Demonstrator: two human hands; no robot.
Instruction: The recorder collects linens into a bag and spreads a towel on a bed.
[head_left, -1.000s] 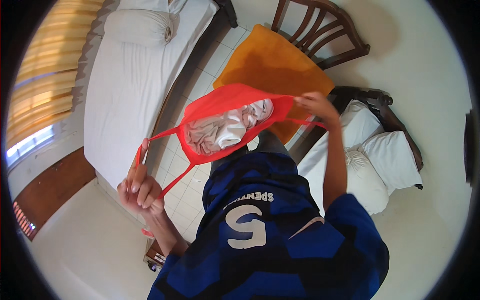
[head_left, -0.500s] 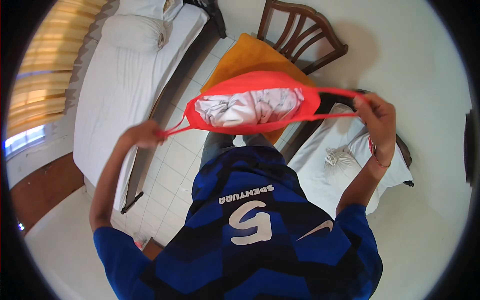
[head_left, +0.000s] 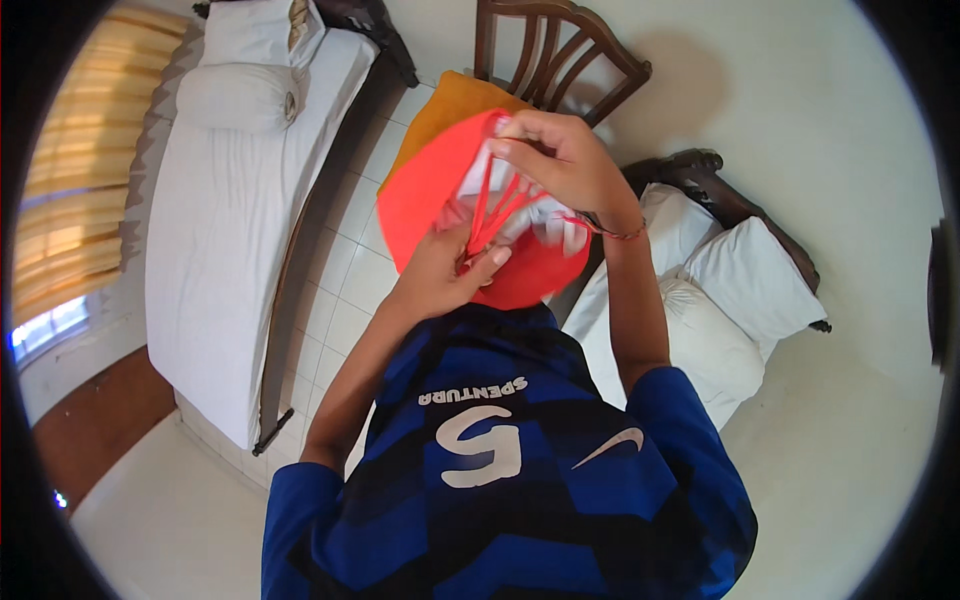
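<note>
Clearly we hold the red bag (head_left: 418, 195) before us, our left hand (head_left: 445, 272) gripping its straps (head_left: 482, 200), our right hand (head_left: 568, 165) pinching its far edge (head_left: 492, 120). Beyond it are an orange cover (head_left: 425, 125) and a wooden chair (head_left: 550, 55); left of it, floor tiles (head_left: 350, 220) and a white-sheeted bed (head_left: 230, 230); right of it, a second bed (head_left: 598, 308).

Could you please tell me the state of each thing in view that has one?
Red bag: open at the top
White cloth: crumpled inside the bag
Red straps: stretched between the hands
Left hand: closed on the straps
Right hand: pinching the bag near its upper edge
Yellow curtain: hanging, bright window showing below
White bolster: lying across the bed
Wooden chair: upright
</note>
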